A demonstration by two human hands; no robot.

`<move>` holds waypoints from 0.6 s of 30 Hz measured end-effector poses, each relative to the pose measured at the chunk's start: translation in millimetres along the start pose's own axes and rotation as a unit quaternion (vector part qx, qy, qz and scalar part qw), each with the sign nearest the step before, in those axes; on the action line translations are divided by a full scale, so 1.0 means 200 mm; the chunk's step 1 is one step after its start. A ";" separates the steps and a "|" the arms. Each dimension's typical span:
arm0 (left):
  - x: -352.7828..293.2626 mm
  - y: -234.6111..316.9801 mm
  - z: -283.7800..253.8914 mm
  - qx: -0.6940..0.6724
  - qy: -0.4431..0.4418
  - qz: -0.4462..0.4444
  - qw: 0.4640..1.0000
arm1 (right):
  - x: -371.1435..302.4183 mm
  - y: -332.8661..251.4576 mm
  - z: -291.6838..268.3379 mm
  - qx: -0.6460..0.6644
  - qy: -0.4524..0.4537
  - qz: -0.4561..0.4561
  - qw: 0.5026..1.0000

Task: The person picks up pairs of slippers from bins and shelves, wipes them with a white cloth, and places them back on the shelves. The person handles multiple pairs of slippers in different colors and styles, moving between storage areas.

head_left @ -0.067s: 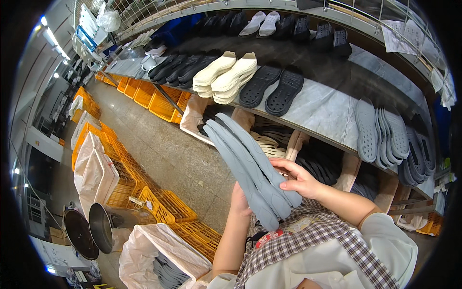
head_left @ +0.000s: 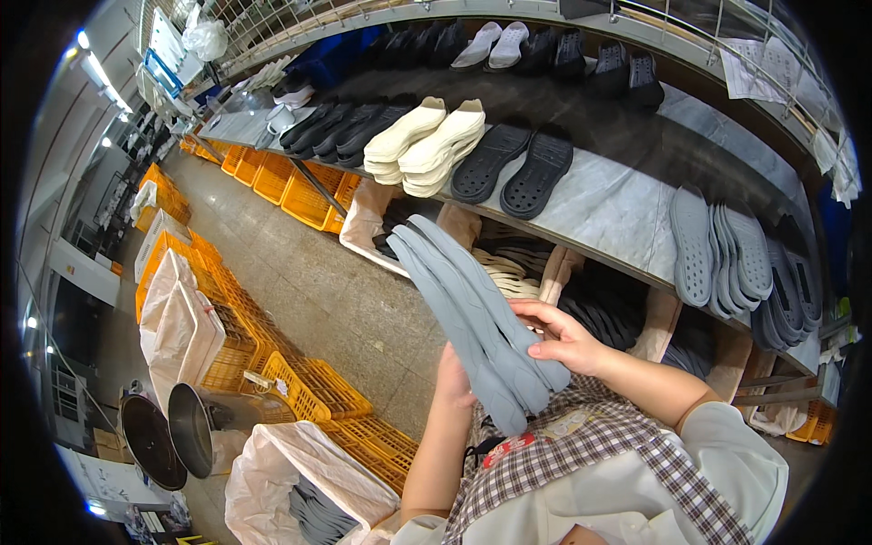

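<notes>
Several grey shoe soles (head_left: pixel 468 313) are held together as a slanting bundle in front of my apron, their far ends pointing up and left. My left hand (head_left: pixel 454 377) grips the bundle along its left side, its fingers mostly hidden behind the soles. On the other side my right hand (head_left: pixel 561 336) holds the near end, thumb on the outer sole and fingers along the edge. At the lower left, a lined bin (head_left: pixel 263 454) has more grey soles (head_left: pixel 318 513) inside.
A marble-topped bench (head_left: pixel 609 195) carries stacked cream soles (head_left: pixel 422 145), black soles (head_left: pixel 536 173) and grey perforated soles (head_left: pixel 718 250). Below it, compartments hold more soles. Orange crates (head_left: pixel 309 391) line the floor at left, near round metal containers (head_left: pixel 195 427).
The far ends of the grey soles have drawn slightly closer together. Both my hands keep nearly the same place and grip.
</notes>
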State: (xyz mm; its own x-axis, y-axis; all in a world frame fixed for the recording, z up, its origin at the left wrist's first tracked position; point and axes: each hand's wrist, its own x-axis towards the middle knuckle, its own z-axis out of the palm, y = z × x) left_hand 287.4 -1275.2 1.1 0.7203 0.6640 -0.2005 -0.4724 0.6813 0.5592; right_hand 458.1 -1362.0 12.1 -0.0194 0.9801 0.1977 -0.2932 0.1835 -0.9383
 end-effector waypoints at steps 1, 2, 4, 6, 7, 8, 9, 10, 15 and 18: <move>0.00 0.00 0.00 0.003 -0.006 0.009 1.000 | -0.01 0.01 0.00 0.000 0.003 -0.004 1.000; 0.00 -0.01 0.00 0.005 -0.014 0.016 1.000 | -0.02 0.01 0.00 -0.001 0.002 -0.006 1.000; 0.01 -0.02 -0.01 0.013 -0.018 0.021 1.000 | -0.03 0.03 -0.01 -0.003 0.013 -0.027 1.000; 0.02 -0.04 -0.02 0.016 -0.032 0.021 0.999 | -0.04 0.03 -0.01 0.027 0.015 -0.006 0.999; 0.03 -0.04 -0.03 0.031 0.004 0.012 0.999 | -0.05 0.03 -0.01 0.039 0.023 0.001 0.999; 0.04 -0.05 -0.04 0.041 0.018 0.002 0.999 | -0.05 0.02 -0.02 0.013 0.033 0.024 0.999; 0.06 -0.05 -0.03 0.051 0.025 -0.012 0.998 | -0.05 0.01 -0.03 -0.024 0.045 0.015 0.999; 0.07 -0.06 -0.03 0.063 -0.001 0.003 0.998 | -0.06 -0.01 -0.04 -0.073 0.053 0.055 0.994; 0.11 -0.12 0.14 0.136 -0.010 0.056 0.989 | -0.12 -0.15 -0.03 -0.142 0.113 0.057 0.982; 0.17 -0.20 0.30 0.211 0.025 0.057 0.975 | -0.16 -0.20 -0.04 -0.181 0.177 0.047 0.966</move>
State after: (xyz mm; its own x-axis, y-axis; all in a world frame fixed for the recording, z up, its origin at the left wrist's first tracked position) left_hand 360.8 -1299.0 21.2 0.6438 0.7502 -0.1507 -0.2895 0.4211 0.8596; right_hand 477.2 -1399.3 41.1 0.3168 0.9467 0.0581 0.0494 0.0447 -0.9978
